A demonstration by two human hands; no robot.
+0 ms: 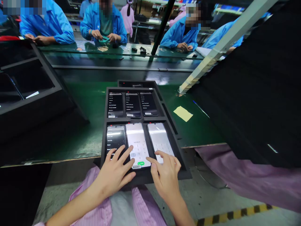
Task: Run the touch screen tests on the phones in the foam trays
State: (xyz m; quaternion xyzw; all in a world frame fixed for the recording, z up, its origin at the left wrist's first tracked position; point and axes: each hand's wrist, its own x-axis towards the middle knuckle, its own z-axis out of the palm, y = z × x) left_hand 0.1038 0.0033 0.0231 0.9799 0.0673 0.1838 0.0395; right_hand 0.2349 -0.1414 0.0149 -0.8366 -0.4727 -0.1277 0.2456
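Observation:
A black foam tray [185, 171] holds several smartphones in two rows. The front middle smartphone [138, 133] shows a white dial pad with a green call button. My left hand [115, 171] is spread over it and the front left smartphone [116, 130], which shows a dark menu list. My right hand [166, 171] hovers or rests at the front right smartphone [156, 130], also lit with a dial pad, fingers bent and apart; contact with the glass is unclear. In the back row, phones such as the left one [115, 105] display dark menus. Neither hand grips anything.
Under the tray lies another black tray [150, 83] on the green bench [80, 138]. A yellow paper note [183, 113] and a pen [201, 109] lie right. Black partitions stand left [42, 106] and right [249, 103]. Co-workers in blue [103, 22] sit opposite.

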